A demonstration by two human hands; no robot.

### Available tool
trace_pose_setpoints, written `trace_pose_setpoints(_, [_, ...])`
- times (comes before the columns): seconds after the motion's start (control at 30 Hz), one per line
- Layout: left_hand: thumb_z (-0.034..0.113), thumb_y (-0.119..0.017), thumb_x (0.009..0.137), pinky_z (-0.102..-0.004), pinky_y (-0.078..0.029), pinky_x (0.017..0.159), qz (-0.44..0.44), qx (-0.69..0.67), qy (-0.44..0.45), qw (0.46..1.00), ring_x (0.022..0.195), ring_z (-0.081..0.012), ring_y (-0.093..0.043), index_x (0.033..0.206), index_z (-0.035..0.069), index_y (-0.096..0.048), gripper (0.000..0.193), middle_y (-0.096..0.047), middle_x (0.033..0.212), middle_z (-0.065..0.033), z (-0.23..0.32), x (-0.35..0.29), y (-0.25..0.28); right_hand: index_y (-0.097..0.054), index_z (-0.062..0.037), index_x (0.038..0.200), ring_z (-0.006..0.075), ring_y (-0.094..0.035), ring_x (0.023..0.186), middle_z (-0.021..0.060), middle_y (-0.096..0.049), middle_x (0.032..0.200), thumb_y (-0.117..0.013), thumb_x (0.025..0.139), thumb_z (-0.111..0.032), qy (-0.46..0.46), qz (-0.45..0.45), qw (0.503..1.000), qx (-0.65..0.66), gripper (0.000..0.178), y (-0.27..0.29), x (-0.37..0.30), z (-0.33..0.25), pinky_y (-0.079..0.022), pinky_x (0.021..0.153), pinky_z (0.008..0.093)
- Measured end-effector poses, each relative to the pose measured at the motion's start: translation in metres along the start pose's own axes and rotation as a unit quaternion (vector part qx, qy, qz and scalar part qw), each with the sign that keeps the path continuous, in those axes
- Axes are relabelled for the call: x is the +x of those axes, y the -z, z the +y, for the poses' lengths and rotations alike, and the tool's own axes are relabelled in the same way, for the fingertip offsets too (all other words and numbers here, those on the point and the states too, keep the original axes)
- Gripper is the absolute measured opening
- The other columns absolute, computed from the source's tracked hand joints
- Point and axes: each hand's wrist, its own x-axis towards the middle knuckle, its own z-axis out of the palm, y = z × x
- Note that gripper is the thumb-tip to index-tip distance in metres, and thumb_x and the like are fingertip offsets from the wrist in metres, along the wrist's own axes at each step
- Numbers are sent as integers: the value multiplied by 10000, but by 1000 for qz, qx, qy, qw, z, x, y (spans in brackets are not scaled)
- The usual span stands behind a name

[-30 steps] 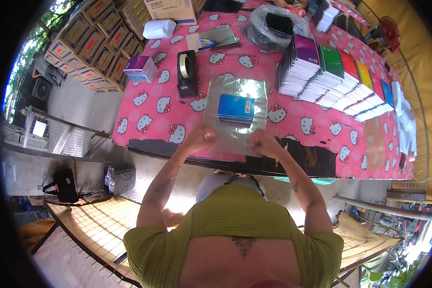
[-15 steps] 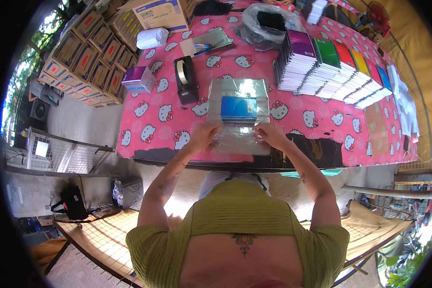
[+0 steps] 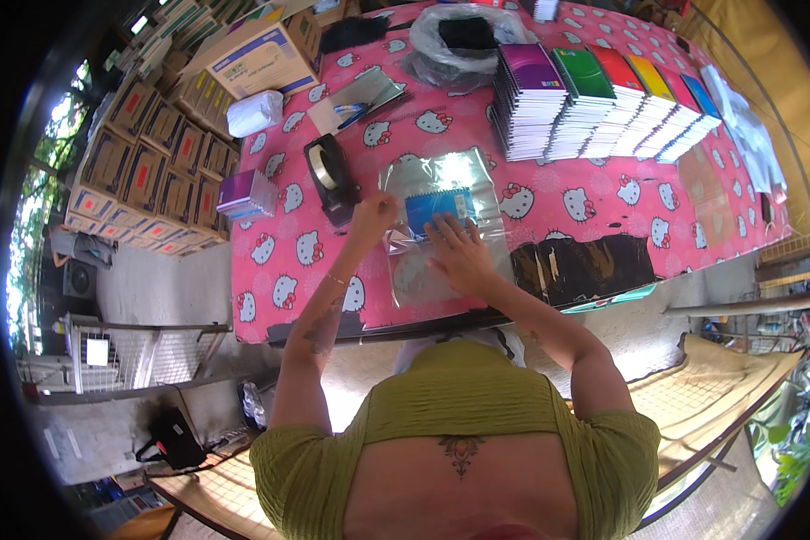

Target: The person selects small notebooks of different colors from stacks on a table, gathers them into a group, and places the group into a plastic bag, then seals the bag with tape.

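A blue spiral-bound notebook [image 3: 427,205] lies on a clear plastic sheet [image 3: 414,281], turned slightly on the table. Spread flat, my right hand [image 3: 459,256] presses on the notebook's near right part and the plastic below it. My left hand [image 3: 375,219] is closed with fingertips together at the plastic's left edge, just left of the notebook. What it pinches, if anything, is too small to make out. Close beyond that hand stands a black tape dispenser [image 3: 340,200] holding a roll of tape [image 3: 326,167].
Stacks of notebooks in several colours [image 3: 540,121] line the far right. A small purple notebook stack [image 3: 246,193], a white packet [image 3: 256,113], pens [image 3: 355,113] and an open carton [image 3: 263,63] sit at the left. Behind is a plastic bag [image 3: 423,63]. A dark patch [image 3: 585,270] marks the near edge.
My left hand has moved up and left toward the tape dispenser. My right hand has gone from the plastic's near corner onto the notebook and opened flat. The view has shifted slightly.
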Motion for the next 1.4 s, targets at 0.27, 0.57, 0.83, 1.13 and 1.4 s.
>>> trace_pose_setpoints(0.27, [150,-649,846,-439,-532,777,-81,160,-230,957,863,-365,-674,896,13,-699,154,-689,895,-200,-15,111,-50,-476,-102,1420,304,-344,1430,122,-427,1500,-633,901,-345,-17,-25,999,-23,595,-2,10,-10,-214,1175,556])
trace_pose_setpoints(0.57, [143,-678,795,-477,-499,824,-91,226,-315,917,900,-388,-647,935,42,-641,176,-657,890,-176,-8,124,-58,-490,-105,1408,288,-337,1435,103,-425,1502,-643,891,-348,-20,-29,999,-9,590,1,13,-6,-201,1178,565])
trace_pose_setpoints(0.83, [220,-682,839,-456,-503,859,-145,200,-111,963,955,-363,-665,1045,88,-666,245,-698,985,-167,19,94,-34,-521,-95,1367,313,-417,1326,133,-486,1362,-667,865,-340,-21,-19,999,-15,577,10,18,-18,-270,1124,555])
trace_pose_setpoints(1.13, [118,-646,837,-415,-529,782,81,266,-390,878,834,-311,-659,961,53,-697,149,-671,1044,-115,45,8,-38,-554,-84,1336,355,-396,1367,174,-475,1405,-664,865,-356,-14,25,999,-15,555,-9,11,-15,-260,1108,626])
trace_pose_setpoints(1.4, [82,-615,850,-419,-557,800,44,146,-178,972,972,-332,-677,1002,25,-693,180,-694,1055,-171,47,-29,-80,-517,-56,1390,394,-323,1426,211,-441,1455,-628,881,-304,0,-16,998,-56,577,-37,7,4,-176,1121,684])
